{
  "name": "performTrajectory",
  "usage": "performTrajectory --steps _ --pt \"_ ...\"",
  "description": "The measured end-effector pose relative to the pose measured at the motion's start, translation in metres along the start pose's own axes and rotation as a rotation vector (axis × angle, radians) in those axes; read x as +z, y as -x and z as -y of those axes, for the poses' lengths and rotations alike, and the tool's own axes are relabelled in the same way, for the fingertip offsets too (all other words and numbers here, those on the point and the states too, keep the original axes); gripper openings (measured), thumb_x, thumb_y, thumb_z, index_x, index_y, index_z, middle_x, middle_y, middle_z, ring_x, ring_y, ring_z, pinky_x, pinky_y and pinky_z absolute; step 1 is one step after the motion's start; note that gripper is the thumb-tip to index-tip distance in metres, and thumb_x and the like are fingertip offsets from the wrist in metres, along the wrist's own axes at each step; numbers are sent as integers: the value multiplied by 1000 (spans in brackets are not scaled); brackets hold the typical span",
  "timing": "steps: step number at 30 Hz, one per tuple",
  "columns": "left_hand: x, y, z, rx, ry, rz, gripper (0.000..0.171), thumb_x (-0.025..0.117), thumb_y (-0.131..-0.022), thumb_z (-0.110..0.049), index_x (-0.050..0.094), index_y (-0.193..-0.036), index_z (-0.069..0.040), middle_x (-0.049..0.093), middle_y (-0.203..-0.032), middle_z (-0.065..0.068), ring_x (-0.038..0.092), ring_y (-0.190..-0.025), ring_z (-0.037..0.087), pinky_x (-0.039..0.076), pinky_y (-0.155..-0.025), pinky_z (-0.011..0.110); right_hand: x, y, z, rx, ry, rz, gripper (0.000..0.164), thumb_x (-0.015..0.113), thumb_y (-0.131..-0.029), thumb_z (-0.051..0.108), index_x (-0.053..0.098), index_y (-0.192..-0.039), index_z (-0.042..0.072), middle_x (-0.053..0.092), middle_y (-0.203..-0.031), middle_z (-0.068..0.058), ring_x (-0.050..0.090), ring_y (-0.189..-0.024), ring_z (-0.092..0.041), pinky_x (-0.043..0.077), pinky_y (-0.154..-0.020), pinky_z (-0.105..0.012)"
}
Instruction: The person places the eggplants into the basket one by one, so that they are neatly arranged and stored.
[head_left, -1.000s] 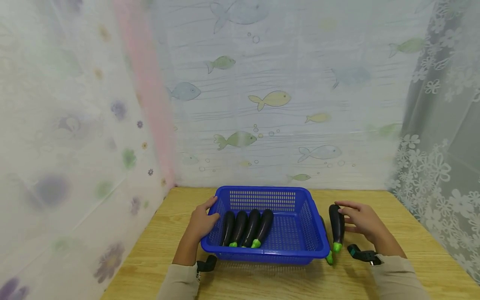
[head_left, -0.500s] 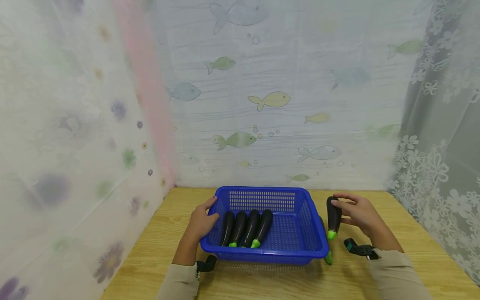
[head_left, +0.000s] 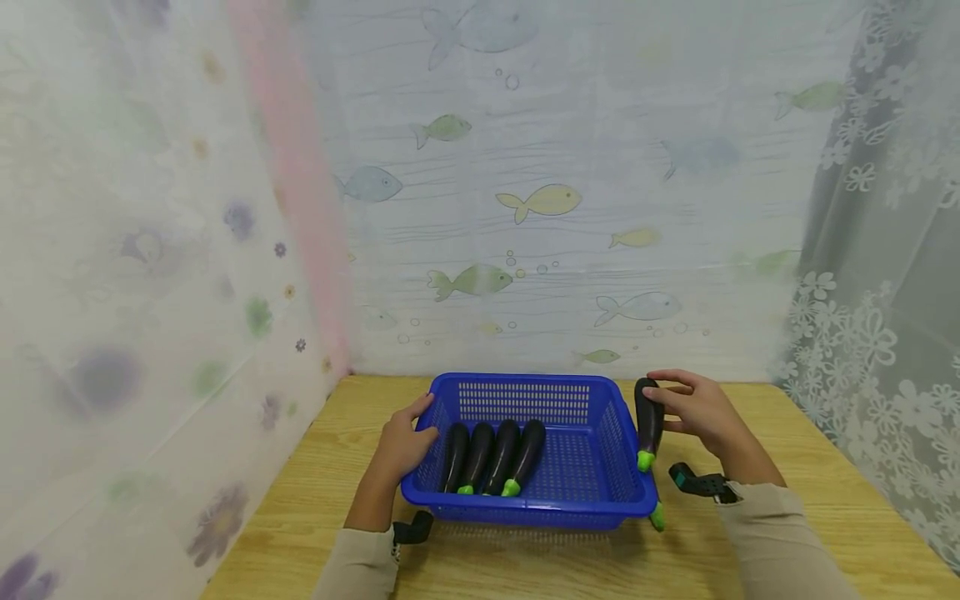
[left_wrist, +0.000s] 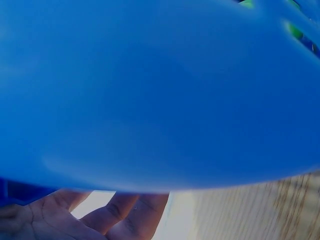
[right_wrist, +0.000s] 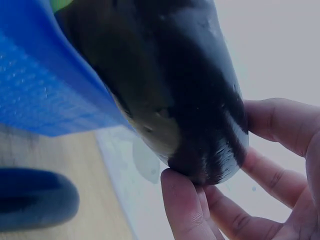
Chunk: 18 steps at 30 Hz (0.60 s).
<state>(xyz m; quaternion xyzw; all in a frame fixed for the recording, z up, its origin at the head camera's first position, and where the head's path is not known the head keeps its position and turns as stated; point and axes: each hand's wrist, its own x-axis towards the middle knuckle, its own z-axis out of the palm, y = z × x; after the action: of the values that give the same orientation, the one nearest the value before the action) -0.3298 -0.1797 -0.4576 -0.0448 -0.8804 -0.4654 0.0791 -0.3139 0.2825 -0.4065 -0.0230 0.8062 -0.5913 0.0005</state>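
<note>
My right hand (head_left: 697, 408) pinches an eggplant (head_left: 649, 417) by its thick dark end, the green stem end hanging down over the right rim of the blue basket (head_left: 525, 504). In the right wrist view the held eggplant (right_wrist: 165, 85) fills the middle, with fingertips and thumb (right_wrist: 182, 205) at its rounded end. My left hand (head_left: 405, 442) grips the basket's left rim, thumb on the inner side. Several eggplants (head_left: 507, 454) lie side by side in the left half of the basket, green ends toward me.
Another eggplant (right_wrist: 35, 200) lies on the wooden table (head_left: 315, 492) just right of the basket; only its green stem (head_left: 657, 517) shows in the head view. Patterned curtains with fish (head_left: 555, 200) stand behind the table.
My right hand has raised the eggplant from the table and carried it left and up to the basket's right rim. The left hand and the basket have stayed put.
</note>
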Motion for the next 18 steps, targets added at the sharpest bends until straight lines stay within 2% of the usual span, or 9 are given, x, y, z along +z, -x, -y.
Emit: performTrajectory --steps 10,18 --pt "0 0 2 -4 3 -2 66 61 -93 -14 47 -157 -18 40 -165 8 43 -146 46 48 -102 67 22 -9 15 -22 -17 12 66 71 -98 32 47 -153 4 53 -145 -31 72 -106 -21 62 -85 -41" --pt "1 -3 6 11 4 -2 66 61 -93 -14 47 -157 -18 41 -165 8 42 -147 46 46 -104 67 41 -18 23 -27 11 22 60 70 -99 30 50 -150 7 54 -144 -29 70 -113 -28 61 -88 -44"
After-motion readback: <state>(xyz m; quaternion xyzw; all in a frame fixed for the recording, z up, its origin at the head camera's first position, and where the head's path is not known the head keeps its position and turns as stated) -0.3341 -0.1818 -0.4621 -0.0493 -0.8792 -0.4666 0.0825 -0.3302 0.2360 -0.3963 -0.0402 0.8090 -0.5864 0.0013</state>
